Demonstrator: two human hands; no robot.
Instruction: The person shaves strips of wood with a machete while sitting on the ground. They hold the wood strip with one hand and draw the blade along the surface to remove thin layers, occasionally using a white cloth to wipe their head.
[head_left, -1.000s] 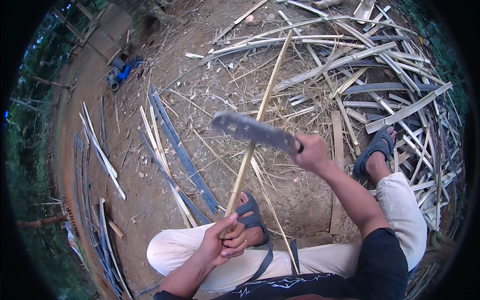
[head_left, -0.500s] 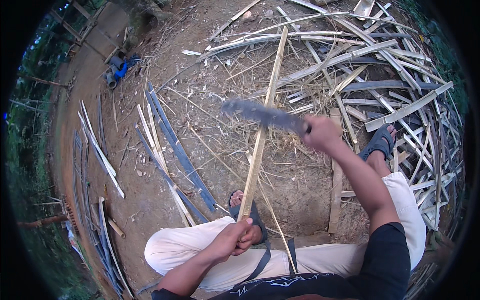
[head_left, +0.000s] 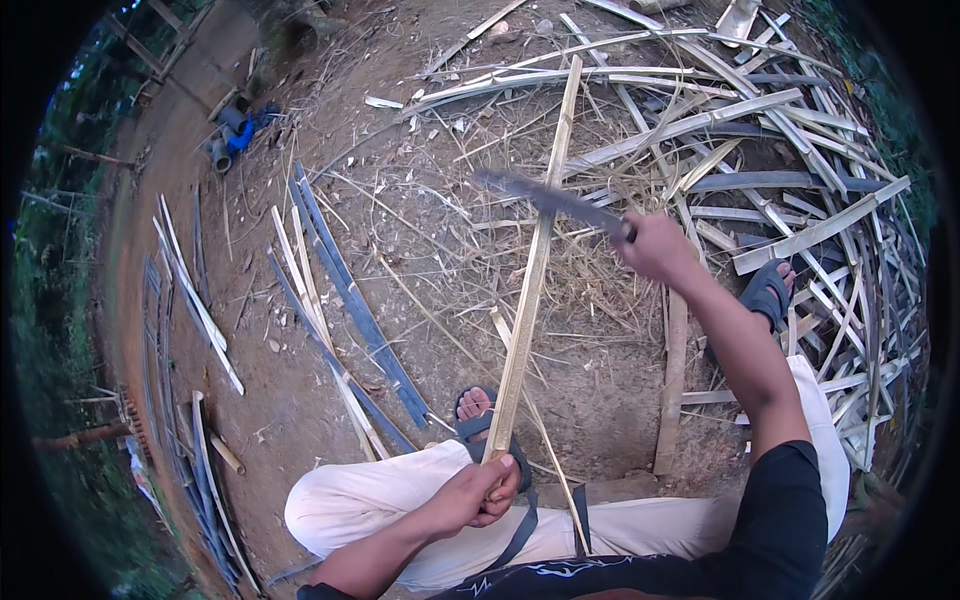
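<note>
Ground [head_left: 620, 420]: brown and earthy, scattered with shavings [head_left: 600, 290] before us.
Pale strip [head_left: 530, 290]: slants away from our lap [head_left: 650, 520], over the ground.
Left hand [head_left: 490, 493]: gripping the strip's near end.
Right hand [head_left: 655, 245]: closed round our knife [head_left: 585, 207], which crosses the strip; whether they touch, we cannot tell.
Right side: tangled heap of split strips [head_left: 825, 225].
Left side: dark strips [head_left: 355, 297] lying on the ground.

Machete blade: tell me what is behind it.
A long pale strip crosses behind the machete blade, with littered ground beyond; the portions directly covered cannot be seen.
</note>
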